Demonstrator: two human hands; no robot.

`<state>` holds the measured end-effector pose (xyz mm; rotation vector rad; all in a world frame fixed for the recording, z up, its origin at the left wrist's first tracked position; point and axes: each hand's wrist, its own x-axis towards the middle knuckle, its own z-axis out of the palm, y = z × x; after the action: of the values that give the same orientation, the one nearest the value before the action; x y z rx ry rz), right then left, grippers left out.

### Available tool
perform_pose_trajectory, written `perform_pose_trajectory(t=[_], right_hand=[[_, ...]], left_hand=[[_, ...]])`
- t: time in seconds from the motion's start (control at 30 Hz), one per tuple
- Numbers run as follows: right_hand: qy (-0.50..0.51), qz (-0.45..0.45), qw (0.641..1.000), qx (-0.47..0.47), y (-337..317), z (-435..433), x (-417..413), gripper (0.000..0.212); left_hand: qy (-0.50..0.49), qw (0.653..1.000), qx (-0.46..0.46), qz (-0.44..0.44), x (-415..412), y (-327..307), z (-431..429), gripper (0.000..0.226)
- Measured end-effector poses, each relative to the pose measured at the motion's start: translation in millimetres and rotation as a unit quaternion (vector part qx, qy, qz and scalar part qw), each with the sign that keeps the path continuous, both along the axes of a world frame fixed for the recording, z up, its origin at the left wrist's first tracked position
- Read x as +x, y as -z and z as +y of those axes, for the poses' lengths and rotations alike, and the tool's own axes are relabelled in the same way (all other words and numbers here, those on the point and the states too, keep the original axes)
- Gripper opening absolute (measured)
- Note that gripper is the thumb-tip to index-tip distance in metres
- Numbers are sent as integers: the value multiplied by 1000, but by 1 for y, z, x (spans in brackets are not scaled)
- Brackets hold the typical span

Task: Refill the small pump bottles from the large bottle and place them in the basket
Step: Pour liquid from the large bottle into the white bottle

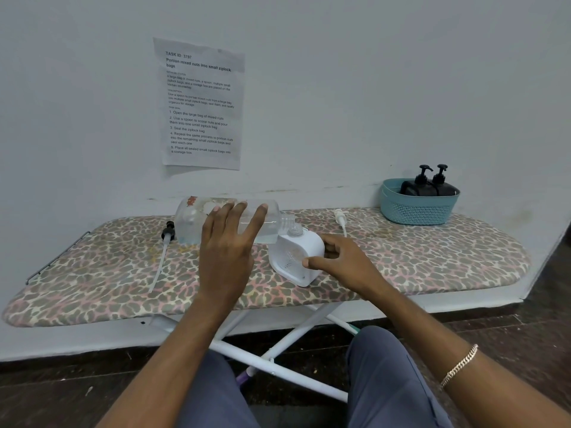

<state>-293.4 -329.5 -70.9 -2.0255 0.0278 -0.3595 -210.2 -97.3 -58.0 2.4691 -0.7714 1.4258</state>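
Left hand (pixel 227 257): around the big bottle (pixel 216 219) from the near side, fingers (pixel 258 217) spread over its clear wall, thumb hidden behind; clamped or merely pressing, cannot tell. Bottle tipped flat, neck (pixel 287 220) pointing right and sitting just over the open mouth (pixel 295 231) of the white bottle (pixel 295 259). A little clear liquid lying along the lower side of the big bottle; torn label remnants near its base at left.

Right hand (pixel 343 262): pinched on the white bottle's right side, thumb (pixel 312 263) on the front face, fingers tucked round the far edge. White bottle upright on the board (pixel 432 257), leaning slightly, pump off.

Beyond the hands: black pump (pixel 168 232) with long pale tube lying on the board just left of the big bottle's base, tube running toward the near edge. White pump (pixel 340 217) lying on the board behind and right of the white bottle, apart from it.

Far right end of the board: teal basket (pixel 417 208) against the wall, two black pump bottles (pixel 429 185) standing in it side by side, pumps fitted.

On the wall above the board: printed sheet (pixel 200 103), taped. Below: white folding legs of the board, dark floor, grey trousers, a chain bracelet (pixel 458 366) on the right wrist.
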Motion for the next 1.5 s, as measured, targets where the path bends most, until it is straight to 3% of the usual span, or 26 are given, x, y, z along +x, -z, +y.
perform_pose_trajectory(t=[0.37, 1.1, 1.5], right_hand=[[12, 13, 1000, 5, 1, 0, 1, 42], [0, 11, 1000, 12, 0, -1, -1, 56], [4, 13, 1000, 12, 1, -1, 0, 46]], left_hand=[[0, 1000, 0, -3, -1, -1, 0, 78], [-3, 1000, 2, 0, -1, -1, 0, 80], [-4, 1000, 2, 1, -1, -1, 0, 81]])
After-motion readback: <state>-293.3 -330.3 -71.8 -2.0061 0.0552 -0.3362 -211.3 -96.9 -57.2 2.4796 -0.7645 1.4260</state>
